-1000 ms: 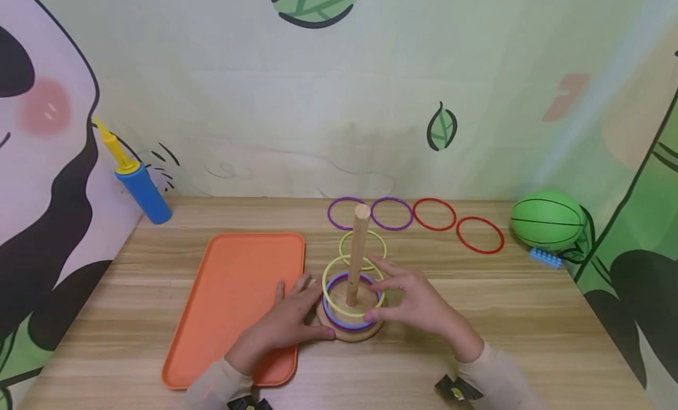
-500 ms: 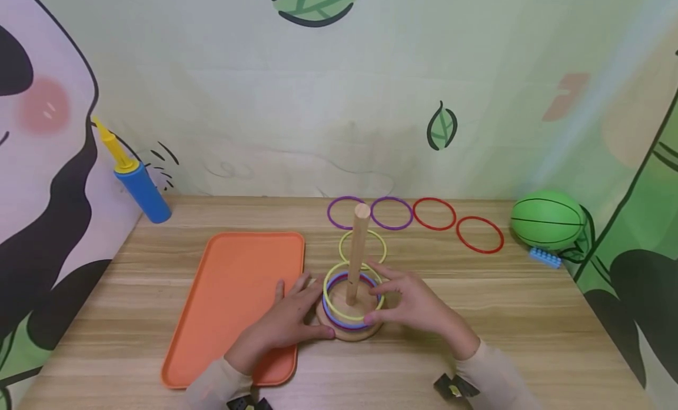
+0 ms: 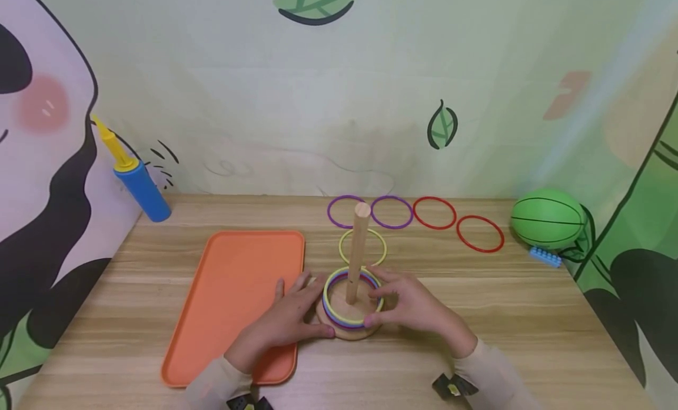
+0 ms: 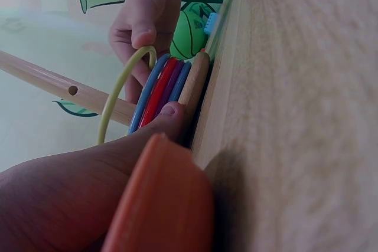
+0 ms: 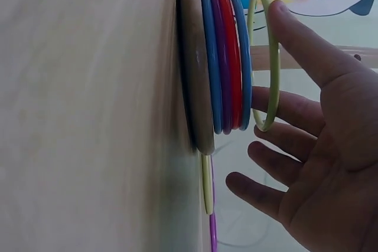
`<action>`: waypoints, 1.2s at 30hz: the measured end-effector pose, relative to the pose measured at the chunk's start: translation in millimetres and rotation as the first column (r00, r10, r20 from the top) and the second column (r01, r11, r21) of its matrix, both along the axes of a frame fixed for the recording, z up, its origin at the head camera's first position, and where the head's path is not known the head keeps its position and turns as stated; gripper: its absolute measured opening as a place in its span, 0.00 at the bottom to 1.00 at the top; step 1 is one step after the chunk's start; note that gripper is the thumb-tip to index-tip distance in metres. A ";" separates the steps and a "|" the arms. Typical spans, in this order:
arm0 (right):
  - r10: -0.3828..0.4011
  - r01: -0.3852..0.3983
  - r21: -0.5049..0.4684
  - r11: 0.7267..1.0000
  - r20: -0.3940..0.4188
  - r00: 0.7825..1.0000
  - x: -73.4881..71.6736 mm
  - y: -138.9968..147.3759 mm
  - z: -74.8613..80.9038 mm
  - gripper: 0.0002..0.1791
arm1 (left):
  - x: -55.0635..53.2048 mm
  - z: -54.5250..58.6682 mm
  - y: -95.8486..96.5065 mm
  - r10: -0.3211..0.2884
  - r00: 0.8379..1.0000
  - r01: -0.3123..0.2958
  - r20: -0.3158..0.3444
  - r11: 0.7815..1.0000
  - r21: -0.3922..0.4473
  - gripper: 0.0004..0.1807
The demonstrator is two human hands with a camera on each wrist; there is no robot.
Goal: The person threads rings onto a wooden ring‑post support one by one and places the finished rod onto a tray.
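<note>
Right wrist view: yellow ring (image 5: 274,75), encircling peg (image 3: 357,251), is pinched by right hand (image 3: 413,304), base (image 5: 198,69) steadied by outspread left hand (image 3: 286,317); stacking seems underway, lowering then release called for.

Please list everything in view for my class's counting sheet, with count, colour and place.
Table: one, wood-toned, under everything
Wooden ring stand: one, light brown, mid-table
Stacked rings: four (two blue, one red, one purple), around the stand's peg
Tilted ring: one, yellow, around the peg, above the stack
Loose yellow ring: one, yellow, behind the stand
Purple rings: two, purple, table's back edge
Red rings: two, red, right of the purple
Tray: one, orange, left of the stand
Hand pump: one, blue and yellow, back left
Ball: one, green, back right
Building brick: one, blue, before the ball
Printed backdrop: green and white, around the table
Left hand: one, at the stand's base
Right hand: one, pinching the tilted ring
Sleeves: two, pale, on the arms
</note>
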State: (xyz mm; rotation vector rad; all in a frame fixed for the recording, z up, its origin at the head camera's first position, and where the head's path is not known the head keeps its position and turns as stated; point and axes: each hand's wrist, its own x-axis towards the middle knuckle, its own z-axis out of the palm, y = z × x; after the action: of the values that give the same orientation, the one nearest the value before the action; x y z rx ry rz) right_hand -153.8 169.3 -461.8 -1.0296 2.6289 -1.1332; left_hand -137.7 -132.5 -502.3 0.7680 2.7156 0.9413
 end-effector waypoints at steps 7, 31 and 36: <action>0.002 -0.002 0.020 1.000 -0.001 1.000 -1.5 0.9 -3.2 0.27 | -0.3 -0.2 0.4 0.000 1.000 0.000 -0.012 1.000 -0.008 0.59; 0.011 -0.011 -0.054 0.999 0.015 1.000 -4.5 2.4 -10.5 0.39 | 0.7 0.0 -0.6 0.000 1.000 0.000 0.000 0.999 -0.041 0.59; -0.064 0.062 -0.106 0.992 -0.019 0.998 -13.5 9.8 -16.5 0.32 | 0.6 0.7 -0.6 0.001 1.000 -0.001 0.000 0.999 -0.042 0.60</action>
State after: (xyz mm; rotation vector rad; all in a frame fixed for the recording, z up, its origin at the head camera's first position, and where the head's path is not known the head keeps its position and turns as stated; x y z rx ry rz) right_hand -167.3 179.0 -478.4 -0.9891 2.6618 -1.2939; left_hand -137.2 -133.1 -501.6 0.7588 2.7269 0.8818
